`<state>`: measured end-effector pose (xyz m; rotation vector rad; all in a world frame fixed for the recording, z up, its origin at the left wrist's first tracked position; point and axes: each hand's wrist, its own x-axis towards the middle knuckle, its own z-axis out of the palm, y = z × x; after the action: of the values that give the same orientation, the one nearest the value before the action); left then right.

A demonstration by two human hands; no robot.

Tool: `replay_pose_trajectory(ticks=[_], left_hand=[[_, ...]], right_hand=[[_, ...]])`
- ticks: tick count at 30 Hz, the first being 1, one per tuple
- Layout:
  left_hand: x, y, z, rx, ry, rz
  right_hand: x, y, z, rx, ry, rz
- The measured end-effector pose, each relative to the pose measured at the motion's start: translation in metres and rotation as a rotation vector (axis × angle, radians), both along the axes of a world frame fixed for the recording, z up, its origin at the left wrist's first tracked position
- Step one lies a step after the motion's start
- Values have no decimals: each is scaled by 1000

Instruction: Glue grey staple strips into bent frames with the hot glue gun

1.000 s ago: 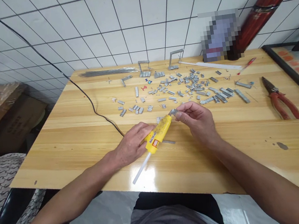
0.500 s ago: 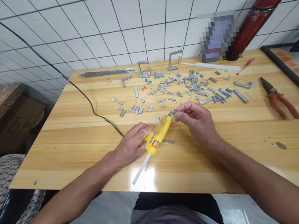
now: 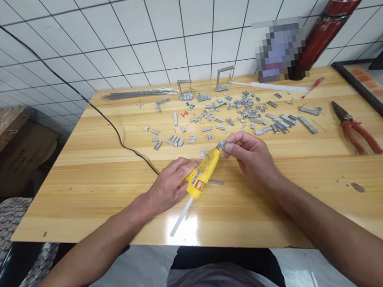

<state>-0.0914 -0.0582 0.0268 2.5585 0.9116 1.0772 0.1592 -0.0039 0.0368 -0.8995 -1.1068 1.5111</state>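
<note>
My left hand (image 3: 173, 184) is wrapped round the handle of a yellow hot glue gun (image 3: 205, 167), which lies tilted with its nozzle pointing up and right. A clear glue stick (image 3: 182, 217) sticks out of its back end. Between the thumb and fingers of my right hand (image 3: 252, 154) is a small grey metal piece (image 3: 223, 145), held at the nozzle tip; my fingers hide part of it. Below the gun lies a thin grey strip (image 3: 216, 182), and a small grey block (image 3: 204, 153) sits just behind it.
Many small grey metal pieces (image 3: 246, 105) are scattered over the wooden table (image 3: 92, 176). Two grey frames (image 3: 186, 96) stand near the tiled wall beside a bundle of wires (image 3: 140, 93). Red-handled pliers (image 3: 357, 132) lie right. A black cord (image 3: 118, 135) crosses the left side.
The camera view has shifted very slightly. Both hands, the glue gun and the metal piece keep nearly the same position.
</note>
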Motion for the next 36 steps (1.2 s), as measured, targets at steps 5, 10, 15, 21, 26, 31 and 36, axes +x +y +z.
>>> replay_pose_trajectory(ticks=[5,10,15,21,26,31,36], left_hand=[[-1,0,-1,4,2,3],[-1,0,-2,-9,-13,1],[-1,0,0,-10,-9,5],[0,-1,-1,-1,-8,1],[-1,-1,-3,-11,0,7],[-3,-1,-4,-17,28,14],[-3,-1,-5,1,15,9]], right_hand=[[-1,0,2,-17,14,6],[-1,0,5,-53,32,42],[0,0,5,-60,23,54],[-1,0,6,-85,32,67],[-1,0,9,-110,47,78],[-1,-1,10,-122,61,96],[0,0,10,-146,64,120]])
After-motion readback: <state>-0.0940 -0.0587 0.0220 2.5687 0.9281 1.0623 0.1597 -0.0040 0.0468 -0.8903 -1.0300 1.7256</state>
